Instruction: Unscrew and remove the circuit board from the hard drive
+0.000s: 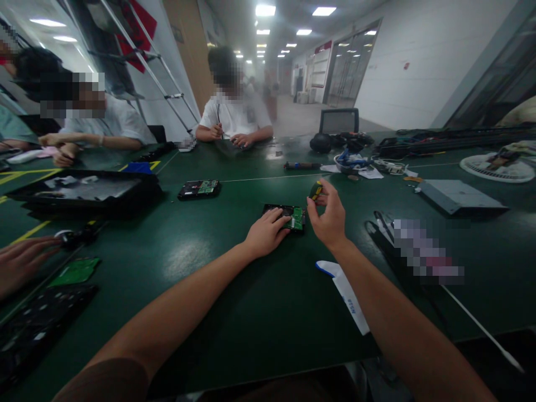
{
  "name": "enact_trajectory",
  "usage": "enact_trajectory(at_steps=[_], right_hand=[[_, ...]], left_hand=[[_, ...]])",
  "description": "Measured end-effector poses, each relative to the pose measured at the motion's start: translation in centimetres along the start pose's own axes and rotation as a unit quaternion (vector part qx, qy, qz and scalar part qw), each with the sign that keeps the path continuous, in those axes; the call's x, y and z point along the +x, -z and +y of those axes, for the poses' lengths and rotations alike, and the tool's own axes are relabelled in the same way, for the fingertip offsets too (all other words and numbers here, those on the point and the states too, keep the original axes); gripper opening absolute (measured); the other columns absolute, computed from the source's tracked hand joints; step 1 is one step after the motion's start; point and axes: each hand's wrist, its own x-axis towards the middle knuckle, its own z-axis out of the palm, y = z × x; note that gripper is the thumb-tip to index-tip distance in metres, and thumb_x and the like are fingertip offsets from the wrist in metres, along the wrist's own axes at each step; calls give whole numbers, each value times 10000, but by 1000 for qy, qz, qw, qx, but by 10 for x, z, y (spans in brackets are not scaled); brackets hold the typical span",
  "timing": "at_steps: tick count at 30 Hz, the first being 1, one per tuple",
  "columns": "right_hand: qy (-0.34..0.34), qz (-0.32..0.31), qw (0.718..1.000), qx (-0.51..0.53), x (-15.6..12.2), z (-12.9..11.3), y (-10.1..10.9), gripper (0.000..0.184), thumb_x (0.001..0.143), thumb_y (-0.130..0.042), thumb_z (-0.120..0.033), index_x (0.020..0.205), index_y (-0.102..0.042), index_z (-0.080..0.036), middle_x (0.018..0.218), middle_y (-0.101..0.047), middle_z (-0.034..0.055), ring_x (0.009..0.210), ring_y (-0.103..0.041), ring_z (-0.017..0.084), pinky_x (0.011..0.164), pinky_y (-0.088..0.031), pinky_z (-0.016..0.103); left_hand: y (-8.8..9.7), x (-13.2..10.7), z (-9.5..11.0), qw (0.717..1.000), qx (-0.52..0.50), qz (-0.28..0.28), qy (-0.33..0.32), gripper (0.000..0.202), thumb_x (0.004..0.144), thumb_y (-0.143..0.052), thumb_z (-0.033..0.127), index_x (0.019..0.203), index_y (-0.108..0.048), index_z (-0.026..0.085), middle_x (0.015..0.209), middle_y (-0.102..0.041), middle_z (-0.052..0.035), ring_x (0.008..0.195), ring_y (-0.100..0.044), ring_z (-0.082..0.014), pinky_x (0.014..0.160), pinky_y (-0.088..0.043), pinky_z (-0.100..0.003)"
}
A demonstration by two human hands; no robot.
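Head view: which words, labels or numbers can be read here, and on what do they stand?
None is readable.
White tool: blue letters, too blurred.
Drive under the left hand: board print too small.
Screwdriver in the right hand: no print visible.
Red wall sign: too blurred.

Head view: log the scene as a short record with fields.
left hand: rests on hard drive, circuit board up
right hand: grips yellow-black screwdriver by the drive's right end
table: dark green
nearby: second drive farther left; white tool beside right forearm
others: co-worker's hand at left edge
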Motion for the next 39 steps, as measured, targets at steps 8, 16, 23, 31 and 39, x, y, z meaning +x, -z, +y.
enact_trajectory(at_steps=[8,16,23,31,39], right_hand=[[5,-1,1000,-6,1,-3,1,591,947,-591,-289,1506,-401,-259,1257,-634,132,910,-691,240,821,-639,463],[5,2,1000,-17,1,-1,1,588,929,-645,-330,1471,-430,-258,1241,-651,122,879,-684,228,766,-631,429],[3,-6,1000,-5,1,-1,0,607,942,-598,-269,1508,-379,-261,1284,-646,124,918,-700,228,821,-636,434],[18,-8,999,-28,1,1,2,642,922,-626,-271,1515,-381,-264,1289,-620,130,914,-680,244,817,-643,473],[14,-10,999,-29,1,-3,3,637,924,-635,-279,1512,-393,-283,1227,-598,114,876,-652,227,776,-646,450]], left_hand=[[-3,0,-1,1000,-5,1,4,434,1022,-519,406,1390,-610,195,1530,-524,-138,1474,-435,-306,1224,-371,-504],[0,0,1,1000,-3,1,3,438,1025,-513,412,1382,-618,180,1527,-524,-151,1466,-446,-314,1225,-368,-499],[-1,0,0,1000,-5,1,3,427,1026,-510,411,1382,-613,199,1532,-523,-137,1476,-433,-302,1220,-375,-511],[-3,1,-1,1000,-4,-4,6,439,1021,-519,412,1394,-608,199,1536,-519,-138,1474,-436,-303,1222,-372,-505],[-1,1,0,1000,0,-6,8,443,1019,-523,420,1389,-617,197,1535,-520,-137,1476,-433,-306,1220,-376,-495]])
